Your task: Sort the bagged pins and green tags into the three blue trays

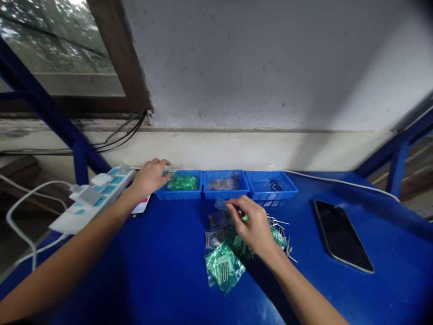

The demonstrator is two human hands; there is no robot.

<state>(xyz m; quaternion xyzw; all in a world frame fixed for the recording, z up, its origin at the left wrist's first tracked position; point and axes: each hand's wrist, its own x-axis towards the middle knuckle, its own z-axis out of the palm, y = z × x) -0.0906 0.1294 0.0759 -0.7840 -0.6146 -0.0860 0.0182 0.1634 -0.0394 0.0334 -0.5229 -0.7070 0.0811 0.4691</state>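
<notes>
My left hand [151,177] is over the left end of the left blue bin [179,195], its fingers apart and nothing visible in them. Green plastic packets [183,182] lie inside that bin. With thumb and fingers pinched, my right hand [252,221] holds a small clear plastic bag [221,204] above the pile. Under and around this hand are a green packet of metal pins [223,267], clear packets with screws [213,238] and loose L-shaped metal keys [290,250]. My right hand hides part of the pile.
The middle blue bin [226,194] holds clear packets, and the right blue bin [272,195] a few metal keys. A black phone [343,237] lies at the right. At the left stands a white power strip [72,216] with plugs and cables. A wall rises behind the blue table [152,280].
</notes>
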